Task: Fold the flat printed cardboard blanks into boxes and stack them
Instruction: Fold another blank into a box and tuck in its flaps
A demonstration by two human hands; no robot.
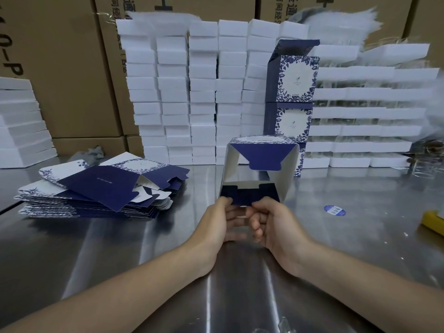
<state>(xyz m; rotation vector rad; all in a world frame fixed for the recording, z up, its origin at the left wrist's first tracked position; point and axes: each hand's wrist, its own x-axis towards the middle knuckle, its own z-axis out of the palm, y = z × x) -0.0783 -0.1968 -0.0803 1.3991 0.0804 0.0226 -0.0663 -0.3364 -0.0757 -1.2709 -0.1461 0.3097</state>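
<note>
both hands pinch the near navy flap of a half-folded box [259, 169], left hand [216, 222] and right hand [271, 224], thumbs on top. left of them lies a pile of flat blanks [96, 188]; beyond, folded boxes [295, 92] stand stacked against white foam blocks [204, 92]. a blue sticker [334, 210] sits on the steel table [144, 248] right of the right hand. the box opens toward the hands, white inside, its far flap hanging into the opening. a yellow object [433, 222] is cut off further right.

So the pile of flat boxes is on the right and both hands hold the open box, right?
No. The head view shows the pile of flat boxes on the left of the table. The left hand and right hand do hold the open box.
</note>
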